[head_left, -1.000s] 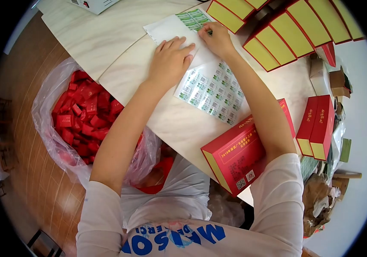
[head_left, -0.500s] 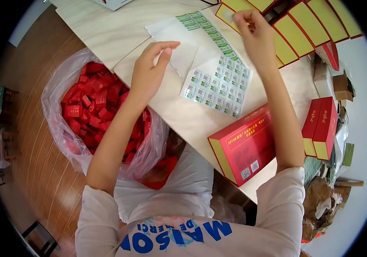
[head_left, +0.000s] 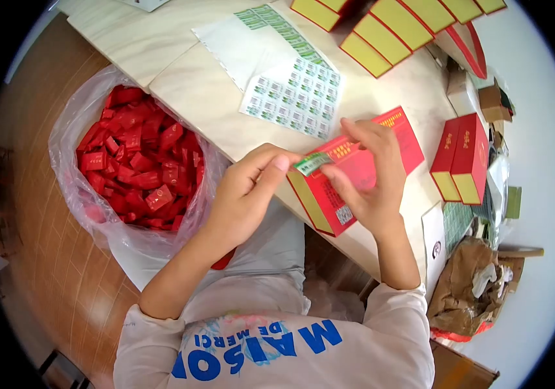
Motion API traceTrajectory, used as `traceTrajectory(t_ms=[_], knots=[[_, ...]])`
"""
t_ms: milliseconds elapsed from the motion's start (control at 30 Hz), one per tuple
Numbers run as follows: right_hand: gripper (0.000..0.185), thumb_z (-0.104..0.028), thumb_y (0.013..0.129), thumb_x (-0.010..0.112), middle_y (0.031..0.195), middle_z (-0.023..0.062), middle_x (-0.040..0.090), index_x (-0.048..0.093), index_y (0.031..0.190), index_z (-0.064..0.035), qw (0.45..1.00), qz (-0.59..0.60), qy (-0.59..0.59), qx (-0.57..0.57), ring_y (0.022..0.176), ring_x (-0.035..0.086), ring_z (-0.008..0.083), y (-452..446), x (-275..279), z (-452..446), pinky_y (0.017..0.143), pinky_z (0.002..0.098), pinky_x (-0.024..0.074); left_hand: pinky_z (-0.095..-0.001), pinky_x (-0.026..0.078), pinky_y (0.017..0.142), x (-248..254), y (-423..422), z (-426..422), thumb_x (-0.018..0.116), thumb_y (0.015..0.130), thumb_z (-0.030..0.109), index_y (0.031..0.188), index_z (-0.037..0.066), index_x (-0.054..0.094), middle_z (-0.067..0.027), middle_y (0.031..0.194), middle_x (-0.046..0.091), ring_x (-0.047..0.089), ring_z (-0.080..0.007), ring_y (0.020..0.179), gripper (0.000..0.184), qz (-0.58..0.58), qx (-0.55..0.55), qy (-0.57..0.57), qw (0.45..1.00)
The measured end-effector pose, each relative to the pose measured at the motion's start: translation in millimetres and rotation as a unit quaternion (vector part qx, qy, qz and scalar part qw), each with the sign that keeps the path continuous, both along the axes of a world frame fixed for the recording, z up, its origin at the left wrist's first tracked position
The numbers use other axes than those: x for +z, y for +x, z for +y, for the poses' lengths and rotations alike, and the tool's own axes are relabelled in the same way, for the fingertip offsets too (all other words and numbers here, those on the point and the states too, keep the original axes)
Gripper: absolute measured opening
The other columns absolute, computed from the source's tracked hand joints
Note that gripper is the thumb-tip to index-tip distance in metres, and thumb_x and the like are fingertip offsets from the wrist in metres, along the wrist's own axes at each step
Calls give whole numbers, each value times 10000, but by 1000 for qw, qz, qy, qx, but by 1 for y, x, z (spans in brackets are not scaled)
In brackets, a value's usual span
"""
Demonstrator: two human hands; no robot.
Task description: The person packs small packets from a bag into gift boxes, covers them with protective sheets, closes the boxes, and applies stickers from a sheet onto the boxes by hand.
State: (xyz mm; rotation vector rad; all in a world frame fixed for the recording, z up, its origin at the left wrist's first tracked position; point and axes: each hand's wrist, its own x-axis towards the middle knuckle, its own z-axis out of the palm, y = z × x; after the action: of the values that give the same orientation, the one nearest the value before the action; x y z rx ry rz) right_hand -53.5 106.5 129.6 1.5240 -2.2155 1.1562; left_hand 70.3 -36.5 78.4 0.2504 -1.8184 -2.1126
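A small green-and-white sticker (head_left: 313,163) stretches between my two hands, just above a red gift box (head_left: 361,172) lying on the table. My left hand (head_left: 248,188) is closed, with thumb and forefinger pinching the sticker's left end. On the other side, my right hand (head_left: 378,172) has its thumb and fingers spread apart. Its thumb tip is at the sticker's right end; whether it touches is hard to tell. The box has a yellow end, gold lettering and printed codes. Beyond it lies a sheet of green-and-white code stickers (head_left: 293,97), partly over another sticker sheet (head_left: 225,48).
A clear plastic bag (head_left: 70,188) full of small red packets (head_left: 138,162) stands left of the table (head_left: 180,91). Several yellow-ended red boxes (head_left: 387,39) line the far edge. Two more red boxes (head_left: 462,155) stand at right, near crumpled brown paper (head_left: 468,285).
Both hands have come down and together over the near red box, my right hand from the far boxes. The green sticker now shows between them. The whole view has shifted slightly.
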Motion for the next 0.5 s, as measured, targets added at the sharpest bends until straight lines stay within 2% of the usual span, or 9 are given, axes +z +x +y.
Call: traceTrajectory(t_ms=[33,133,167,200,267,300,333,433,500], knots=[[276,-47,688,778,965,117,627,671,943,-46,999,-46,1,21,857,592,271,-1,0,5,721,330,478,-274,429,863,4,-1,4,464,992,182,1062,-41,609,-94,978,624,566,-143,952,275,-8,-23,-44,999],[199,0,720,737,853,92,636,652,898,-29,997,-51,43,26,772,591,256,-8,1,27,681,328,480,-281,437,847,7,-11,22,499,967,146,1057,-45,602,-126,981,619,581,-184,954,235,30,-17,-117,993],[165,28,730,715,804,89,633,636,868,-15,999,-48,20,3,731,587,242,-8,4,32,659,318,476,-321,430,881,5,-14,27,570,915,128,1085,-17,604,-135,1044,606,573,-259,1002,226,43,6,-162,986],[124,-7,777,702,791,78,632,641,884,-14,996,-80,13,-44,727,576,194,-9,6,42,659,286,461,-321,430,881,6,-16,33,570,915,128,1085,-17,604,-135,1044,606,573,-259,1002,226,40,-6,-161,986],[93,-49,836,676,789,51,630,642,914,-11,979,-190,-2,-79,727,545,136,-18,6,62,673,263,448,-379,409,925,8,-17,45,648,847,129,1124,31,602,-119,1120,584,549,-313,1053,298,58,61,-320,944],[101,-86,867,664,795,27,628,644,935,-14,968,-237,10,-79,737,512,102,-23,4,72,696,242,429,-433,381,960,0,-16,50,707,784,140,1115,79,606,-88,1160,569,526,-319,1109,351,69,35,-338,938],[101,-86,867,664,795,27,628,644,935,-14,967,-238,11,-87,737,512,102,-28,2,82,696,242,429,-433,381,960,-4,-16,56,707,784,140,1115,79,606,-88,1160,569,526,-319,1109,351,71,27,-334,940],[119,-95,844,691,818,12,641,651,935,-28,953,-292,64,-56,741,505,93,-37,-10,103,703,232,405,-483,357,1002,-12,-16,70,728,753,156,1027,108,619,-63,1165,568,506,-287,1175,300,81,-17,-451,889],[122,-98,842,693,827,15,647,653,936,-32,949,-296,83,-63,742,509,98,-37,-14,106,704,240,409,-488,351,1010,-15,-16,73,730,749,159,1027,113,622,-62,1169,568,504,-286,1179,301,68,-22,-465,882]])
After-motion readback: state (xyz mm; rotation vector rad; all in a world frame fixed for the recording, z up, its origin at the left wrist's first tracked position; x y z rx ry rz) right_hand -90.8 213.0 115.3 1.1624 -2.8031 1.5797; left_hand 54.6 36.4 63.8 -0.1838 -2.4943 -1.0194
